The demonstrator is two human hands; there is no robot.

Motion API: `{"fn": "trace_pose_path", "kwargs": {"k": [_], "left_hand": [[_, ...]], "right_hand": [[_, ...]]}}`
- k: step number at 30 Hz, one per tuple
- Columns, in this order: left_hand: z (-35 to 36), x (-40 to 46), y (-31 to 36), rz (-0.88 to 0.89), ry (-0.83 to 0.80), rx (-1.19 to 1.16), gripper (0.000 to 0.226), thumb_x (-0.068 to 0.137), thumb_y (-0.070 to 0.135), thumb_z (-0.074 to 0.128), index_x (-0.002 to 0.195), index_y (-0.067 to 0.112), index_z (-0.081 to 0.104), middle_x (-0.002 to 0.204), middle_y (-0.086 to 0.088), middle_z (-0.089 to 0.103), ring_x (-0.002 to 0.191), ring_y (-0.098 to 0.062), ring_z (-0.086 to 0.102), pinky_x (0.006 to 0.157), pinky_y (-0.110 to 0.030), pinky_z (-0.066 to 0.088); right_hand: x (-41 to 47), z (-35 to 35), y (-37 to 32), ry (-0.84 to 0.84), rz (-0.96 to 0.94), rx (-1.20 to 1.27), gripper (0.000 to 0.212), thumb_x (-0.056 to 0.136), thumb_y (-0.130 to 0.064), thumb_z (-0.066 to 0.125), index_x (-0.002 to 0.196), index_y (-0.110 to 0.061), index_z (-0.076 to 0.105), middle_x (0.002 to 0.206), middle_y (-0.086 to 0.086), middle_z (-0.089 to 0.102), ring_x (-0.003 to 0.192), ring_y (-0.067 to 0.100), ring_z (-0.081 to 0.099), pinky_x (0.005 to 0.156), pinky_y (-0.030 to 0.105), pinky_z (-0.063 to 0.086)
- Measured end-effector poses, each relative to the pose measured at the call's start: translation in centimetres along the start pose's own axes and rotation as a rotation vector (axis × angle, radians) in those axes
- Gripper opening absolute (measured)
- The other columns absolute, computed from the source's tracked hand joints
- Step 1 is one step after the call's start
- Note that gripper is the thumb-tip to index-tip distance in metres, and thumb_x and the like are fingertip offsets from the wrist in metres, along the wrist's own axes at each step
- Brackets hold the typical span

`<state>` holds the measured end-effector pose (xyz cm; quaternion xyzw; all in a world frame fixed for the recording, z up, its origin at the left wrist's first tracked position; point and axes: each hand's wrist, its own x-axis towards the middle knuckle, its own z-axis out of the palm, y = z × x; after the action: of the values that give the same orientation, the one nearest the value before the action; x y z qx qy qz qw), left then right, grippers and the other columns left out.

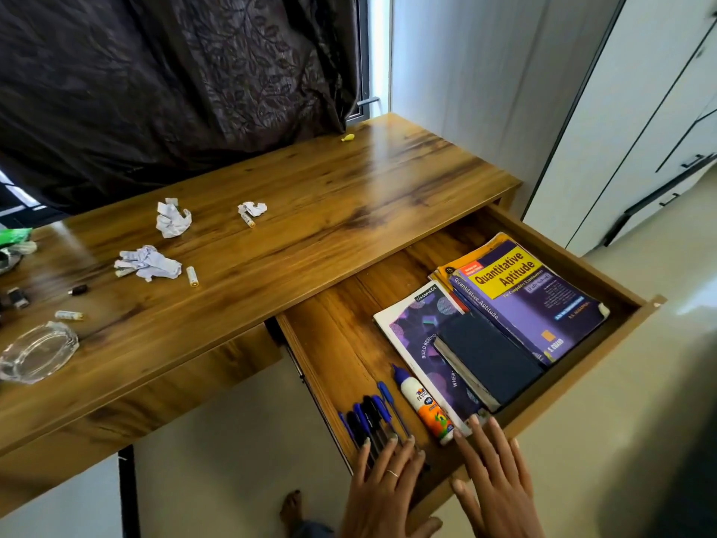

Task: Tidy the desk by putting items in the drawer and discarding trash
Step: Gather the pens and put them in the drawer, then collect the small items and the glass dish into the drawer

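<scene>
- Purple textbook (pixel 531 300), at the drawer's (pixel 582 258) far end: "Quantitative Aptitude", "S. CHAND".
- Notebook (pixel 417 335), nearer than the textbook: "classmate", "BUILD BEYOND".
- Glue bottle (pixel 425 407), left of the notebook: "FEVIKOL".

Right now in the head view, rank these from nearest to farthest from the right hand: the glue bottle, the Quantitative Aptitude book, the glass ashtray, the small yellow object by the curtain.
1. Glue bottle: in the drawer, at the right hand's fingertips.
2. Quantitative Aptitude book: drawer's far right.
3. Glass ashtray: desk's left front edge.
4. Small yellow object: desk's back edge, by the curtain.
</scene>
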<state>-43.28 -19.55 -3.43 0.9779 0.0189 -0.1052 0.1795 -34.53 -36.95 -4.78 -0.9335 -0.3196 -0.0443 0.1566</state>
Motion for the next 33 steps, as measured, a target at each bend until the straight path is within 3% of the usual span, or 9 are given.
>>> {"fn": "trace_pose_path", "kwargs": {"k": [6, 9, 13, 16, 20, 24, 29, 31, 33], "left_hand": [[-0.3, 0.7, -0.4, 0.006, 0.101, 0.134, 0.070, 0.063, 0.080, 0.042, 0.107, 0.032, 0.071, 0.120, 0.009, 0.067, 0.112, -0.015, 0.063, 0.102, -0.047, 0.025], [-0.8, 1.1, -1.2, -0.059, 0.134, 0.159, 0.076, 0.062, 0.080, 0.041, 0.111, 0.028, 0.068, 0.123, 0.005, 0.065, 0.121, -0.019, 0.047, 0.108, -0.047, 0.011], [-1.8, 1.7, -2.5, -0.169, 0.144, 0.142, 0.085, 0.063, 0.081, 0.040, 0.124, 0.022, 0.050, 0.131, 0.000, 0.060, 0.126, -0.023, 0.039, 0.112, -0.045, 0.002], [-2.9, 2.6, -3.8, -0.239, 0.156, 0.135, 0.094, 0.063, 0.081, 0.039, 0.128, 0.015, 0.054, 0.138, -0.005, 0.052, 0.133, -0.025, 0.032, 0.115, -0.043, -0.004], [-4.3, 4.2, -6.2, -0.289, 0.184, 0.138, 0.100, 0.064, 0.081, 0.035, 0.135, 0.012, 0.041, 0.144, -0.004, 0.041, 0.146, -0.021, 0.003, 0.115, -0.042, -0.007], [-6.2, 6.0, -8.9, -0.378, 0.166, 0.119, 0.105, 0.062, 0.085, 0.031, 0.137, 0.011, 0.036, 0.138, -0.010, 0.053, 0.136, -0.028, 0.027, 0.115, -0.043, -0.007], [-8.4, 7.9, -12.8, -0.422, 0.274, 0.137, 0.118, 0.064, 0.087, 0.029, 0.150, 0.009, 0.011, 0.150, -0.009, 0.029, 0.146, -0.026, 0.004, 0.115, -0.046, -0.006], [-9.2, 8.7, -14.2, -0.435, 0.295, 0.137, 0.118, 0.064, 0.087, 0.028, 0.151, 0.009, 0.008, 0.151, -0.010, 0.028, 0.145, -0.028, 0.011, 0.115, -0.048, -0.002], [-10.1, 9.4, -15.3, -0.443, 0.284, 0.131, 0.117, 0.063, 0.086, 0.028, 0.149, 0.008, 0.018, 0.151, -0.011, 0.033, 0.141, -0.028, 0.022, 0.114, -0.049, 0.002]], "right_hand": [[0.0, 1.1, 0.0, 0.001, 0.005, -0.019, 0.061, 0.093, -0.059, 0.015, 0.147, -0.032, 0.014, 0.158, -0.008, 0.007, 0.145, 0.022, 0.008, 0.116, 0.041, 0.008], [1.2, 1.6, -0.2, -0.036, 0.002, -0.030, 0.061, 0.094, -0.058, 0.014, 0.148, -0.030, 0.012, 0.158, -0.006, 0.004, 0.146, 0.023, 0.003, 0.116, 0.041, 0.003], [3.5, 2.6, -0.6, -0.109, -0.005, -0.044, 0.061, 0.095, -0.055, 0.014, 0.149, -0.026, 0.011, 0.158, -0.003, -0.001, 0.145, 0.026, 0.002, 0.118, 0.043, -0.006], [5.7, 3.2, -1.4, -0.135, -0.004, -0.042, 0.061, 0.095, -0.055, 0.017, 0.148, -0.025, 0.018, 0.158, -0.002, 0.001, 0.145, 0.026, 0.001, 0.117, 0.042, -0.011], [9.0, 4.0, -2.4, -0.158, -0.026, -0.078, 0.065, 0.094, -0.059, 0.021, 0.149, -0.026, 0.011, 0.158, -0.002, -0.002, 0.145, 0.026, -0.005, 0.115, 0.041, -0.015], [12.9, 4.8, -3.8, -0.159, -0.057, -0.099, 0.068, 0.094, -0.063, 0.020, 0.149, -0.027, 0.003, 0.158, 0.001, -0.001, 0.144, 0.025, -0.010, 0.112, 0.044, -0.009], [18.0, 5.1, -5.9, -0.140, -0.086, -0.102, 0.068, 0.094, -0.062, 0.018, 0.149, -0.026, 0.002, 0.156, 0.007, 0.014, 0.144, 0.026, -0.005, 0.111, 0.047, -0.005], [20.0, 5.1, -6.6, -0.134, -0.124, -0.110, 0.069, 0.094, -0.061, 0.018, 0.149, -0.024, 0.001, 0.155, 0.008, 0.017, 0.144, 0.027, 0.000, 0.112, 0.050, 0.002], [22.1, 5.0, -7.0, -0.126, -0.188, -0.135, 0.073, 0.093, -0.062, 0.019, 0.150, -0.021, 0.000, 0.155, 0.011, 0.018, 0.145, 0.028, 0.006, 0.111, 0.052, 0.011]]}}
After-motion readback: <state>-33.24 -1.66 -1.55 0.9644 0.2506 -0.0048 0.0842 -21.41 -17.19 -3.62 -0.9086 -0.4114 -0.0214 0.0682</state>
